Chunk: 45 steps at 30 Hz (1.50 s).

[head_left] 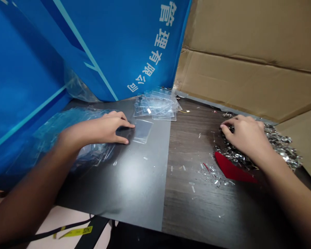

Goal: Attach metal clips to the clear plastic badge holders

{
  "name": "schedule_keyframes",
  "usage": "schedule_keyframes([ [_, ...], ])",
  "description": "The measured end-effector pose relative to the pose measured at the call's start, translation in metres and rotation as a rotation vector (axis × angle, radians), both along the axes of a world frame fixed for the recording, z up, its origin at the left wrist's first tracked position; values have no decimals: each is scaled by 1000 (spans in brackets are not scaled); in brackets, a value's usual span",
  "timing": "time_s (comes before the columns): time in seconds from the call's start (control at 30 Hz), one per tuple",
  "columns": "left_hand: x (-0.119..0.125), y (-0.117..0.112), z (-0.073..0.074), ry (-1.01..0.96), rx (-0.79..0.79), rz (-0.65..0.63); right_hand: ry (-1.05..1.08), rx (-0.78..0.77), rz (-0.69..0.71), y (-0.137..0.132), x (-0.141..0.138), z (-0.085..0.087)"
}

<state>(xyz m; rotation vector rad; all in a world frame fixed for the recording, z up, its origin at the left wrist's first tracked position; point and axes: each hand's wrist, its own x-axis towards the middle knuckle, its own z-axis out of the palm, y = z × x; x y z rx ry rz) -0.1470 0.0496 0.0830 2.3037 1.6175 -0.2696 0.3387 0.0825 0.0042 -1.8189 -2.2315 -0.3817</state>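
A clear plastic sleeve (142, 131) lies at twelve o'clock on a grey plastic sheet (134, 183), its edge touched by the fingertips of the left hand (109, 128). The hand is spread and pressed flat, with nothing pinched, apparently so that the sleeve is steadied against the sheet. The sheet seems to have been laid over a dark wood-grain table (197, 207) to give a smooth surface. A stack of clear sleeves (155, 103) is kept within reach just beyond, while loose clear plastic (67, 138) is piled at ten o'clock against a blue printed banner (114, 45). At two o'clock, the right hand (245, 136) is curled into a heap of shiny metal parts (280, 145); whether anything is pinched cannot be told, as the fingertips are hidden. A red scrap (230, 167) and clear plastic bits (209, 176) are scattered nearby, below a cardboard sheet (248, 52).
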Motion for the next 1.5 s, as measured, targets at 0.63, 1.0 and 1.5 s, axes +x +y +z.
schedule_keyframes([
  [0.63,33,-6,-17,-161,-10,-64,-84,-123,-91,-7,-14,5],
  [1.0,45,-10,-8,-157,8,-22,41,58,-32,-9,-17,15],
  [1.5,82,-31,-29,-1131,-368,239,385,32,-4,-28,-47,19],
])
